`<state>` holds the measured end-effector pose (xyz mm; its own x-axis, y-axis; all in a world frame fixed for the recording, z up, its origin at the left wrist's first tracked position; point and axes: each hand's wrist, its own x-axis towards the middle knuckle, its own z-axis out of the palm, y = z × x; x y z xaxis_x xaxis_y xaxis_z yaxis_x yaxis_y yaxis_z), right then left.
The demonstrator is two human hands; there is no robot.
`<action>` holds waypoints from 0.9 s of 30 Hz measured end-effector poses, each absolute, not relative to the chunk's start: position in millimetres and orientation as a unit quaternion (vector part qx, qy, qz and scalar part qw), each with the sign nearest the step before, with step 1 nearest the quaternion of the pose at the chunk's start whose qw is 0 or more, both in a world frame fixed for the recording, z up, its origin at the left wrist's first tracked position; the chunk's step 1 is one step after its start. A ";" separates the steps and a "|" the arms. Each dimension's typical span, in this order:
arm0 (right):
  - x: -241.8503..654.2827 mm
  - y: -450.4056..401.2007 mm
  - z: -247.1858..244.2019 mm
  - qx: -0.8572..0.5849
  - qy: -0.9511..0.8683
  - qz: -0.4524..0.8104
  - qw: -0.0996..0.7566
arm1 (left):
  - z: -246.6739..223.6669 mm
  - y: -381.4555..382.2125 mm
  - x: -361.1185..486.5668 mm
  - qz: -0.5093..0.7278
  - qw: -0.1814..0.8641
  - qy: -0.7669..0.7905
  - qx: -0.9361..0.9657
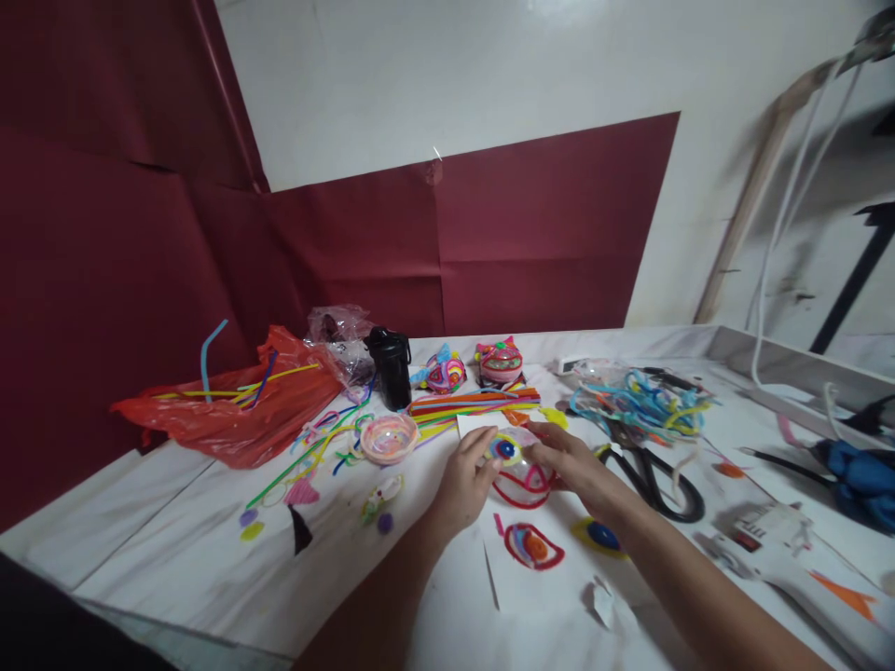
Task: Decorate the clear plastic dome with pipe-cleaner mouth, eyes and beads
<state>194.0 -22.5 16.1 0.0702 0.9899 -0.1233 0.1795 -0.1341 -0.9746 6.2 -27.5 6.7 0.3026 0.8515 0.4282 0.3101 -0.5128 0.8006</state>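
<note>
Between my hands is a clear plastic bowl (523,485) trimmed with red pipe cleaner, with a yellow and blue eye-shaped piece (504,449) on its left side. My left hand (470,473) is closed on the bowl's left edge, fingertips by the eye piece. From the other side my right hand (563,458) grips the bowl, its fingers partly hiding the rim. Just below, on white paper, lies a flat red-edged piece with an orange centre (534,546). A second yellow and blue eye piece (602,535) lies under my right forearm.
Black-handled scissors (657,485) and a white glue gun (776,545) lie to the right. A pinkish bowl (389,438), a black bottle (390,368) and a red plastic bag (244,429) stand left. Behind are two decorated pieces (499,362), pipe cleaners (475,401) and a blue tangle (640,401).
</note>
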 end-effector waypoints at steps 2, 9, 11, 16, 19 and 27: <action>193.9 -23.1 16.3 -0.587 -0.496 0.469 0.435 | 6.9 -27.8 6.1 0.441 0.304 0.389 0.749; 194.1 -24.2 16.5 -0.586 -0.493 0.473 0.436 | 4.2 -26.6 6.3 0.437 0.307 0.390 0.750; 194.2 -24.8 16.6 -0.587 -0.492 0.475 0.433 | 4.1 -26.9 6.7 0.435 0.312 0.392 0.748; 192.7 -28.3 21.6 -0.586 -0.493 0.482 0.426 | 4.7 -28.0 6.7 0.434 0.324 0.387 0.746; 192.3 -31.2 27.5 -0.583 -0.496 0.489 0.418 | 4.4 -27.5 6.4 0.436 0.332 0.384 0.743; 193.3 -33.4 31.0 -0.583 -0.487 0.495 0.421 | 1.4 -24.2 8.4 0.448 0.398 0.372 0.709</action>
<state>193.3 -33.4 31.0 0.0351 0.9853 -0.1673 0.1509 -0.1707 -0.9737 8.4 -24.2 1.4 0.3229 0.8836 0.3391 0.1710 -0.4069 0.8973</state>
